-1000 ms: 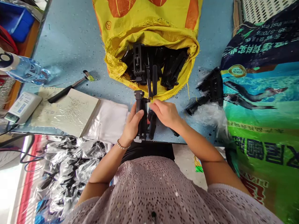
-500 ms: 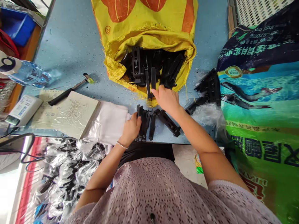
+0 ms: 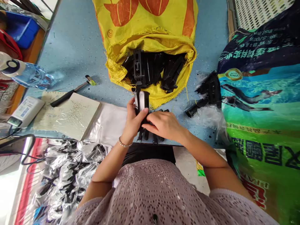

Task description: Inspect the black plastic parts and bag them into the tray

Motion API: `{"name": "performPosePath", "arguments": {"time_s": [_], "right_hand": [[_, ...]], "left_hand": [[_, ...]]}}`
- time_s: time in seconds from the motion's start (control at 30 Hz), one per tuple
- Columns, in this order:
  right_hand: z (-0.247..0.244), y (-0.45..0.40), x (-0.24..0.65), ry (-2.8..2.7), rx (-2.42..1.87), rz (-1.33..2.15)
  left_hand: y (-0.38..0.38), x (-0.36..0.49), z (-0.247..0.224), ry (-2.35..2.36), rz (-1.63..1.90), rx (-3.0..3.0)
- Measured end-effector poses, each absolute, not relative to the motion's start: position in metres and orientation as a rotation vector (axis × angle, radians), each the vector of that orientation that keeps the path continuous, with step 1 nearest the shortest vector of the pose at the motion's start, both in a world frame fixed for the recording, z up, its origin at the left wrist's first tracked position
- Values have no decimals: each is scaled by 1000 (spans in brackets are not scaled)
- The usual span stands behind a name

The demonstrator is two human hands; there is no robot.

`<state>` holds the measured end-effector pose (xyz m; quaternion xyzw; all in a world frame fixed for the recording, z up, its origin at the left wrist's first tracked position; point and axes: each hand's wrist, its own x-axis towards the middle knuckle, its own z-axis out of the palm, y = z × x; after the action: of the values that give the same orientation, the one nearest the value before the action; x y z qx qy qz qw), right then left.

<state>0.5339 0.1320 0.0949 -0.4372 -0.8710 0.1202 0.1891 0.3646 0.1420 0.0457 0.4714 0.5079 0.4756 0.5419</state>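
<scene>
My left hand (image 3: 133, 120), a beaded bracelet at its wrist, is wrapped round a long black plastic part (image 3: 143, 99) with a shiny upper face. This part stands tilted just in front of the open mouth of a yellow woven sack (image 3: 150, 39). At its lower end my right hand (image 3: 164, 125) is closed, thumb and fingers pinching there; the fingertips are partly hidden. Beneath my hands several more black parts (image 3: 161, 137) lie at the table's front edge, mostly covered. Many similar black parts (image 3: 173, 70) fill the sack's mouth.
To the left are a white plastic stack (image 3: 109, 122), a cardboard square (image 3: 79, 115), a black-handled tool (image 3: 64, 97), a white device (image 3: 25, 111) and a water bottle (image 3: 30, 73). A large printed sack (image 3: 257, 118) stands right, beside loose black parts (image 3: 208, 90). Bagged parts (image 3: 67, 175) lie below the table's left.
My right hand has come back from the sack's mouth to my left hand. My left hand has lifted, with a black plastic part now upright in it.
</scene>
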Motion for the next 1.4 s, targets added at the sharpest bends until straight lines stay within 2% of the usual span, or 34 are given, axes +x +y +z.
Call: {"name": "performPosePath", "arguments": {"time_s": [0.07, 0.23, 0.4, 0.47, 0.63, 0.73, 0.87, 0.97, 1.1, 1.23, 1.4], "right_hand": [[91, 140, 541, -2322, -1174, 440], [70, 176, 550, -2164, -1234, 316], [76, 170, 542, -2063, -1377, 620], [80, 154, 537, -2133, -1275, 695], [62, 110, 521, -2455, -876, 283], [48, 106, 521, -2515, -886, 302], [53, 142, 541, -2387, -1107, 637], [63, 189, 552, -2165, -1487, 683], [71, 248, 535, -2020, -1813, 556], [66, 292, 503, -1953, -1854, 480], [61, 316, 500, -1866, -1702, 794]], "left_hand": [[139, 364, 53, 1102, 1054, 949], [124, 360, 61, 817, 831, 785], [123, 359, 59, 825, 913, 805], [125, 359, 61, 874, 981, 765], [127, 358, 63, 942, 1050, 614], [128, 348, 54, 1095, 931, 739], [132, 327, 36, 1585, 847, 1352], [128, 328, 22, 1806, 641, 1738], [115, 356, 8, 1821, 516, 1943], [108, 373, -1, 1752, 533, 1989], [116, 350, 5, 1568, 817, 1755]]}}
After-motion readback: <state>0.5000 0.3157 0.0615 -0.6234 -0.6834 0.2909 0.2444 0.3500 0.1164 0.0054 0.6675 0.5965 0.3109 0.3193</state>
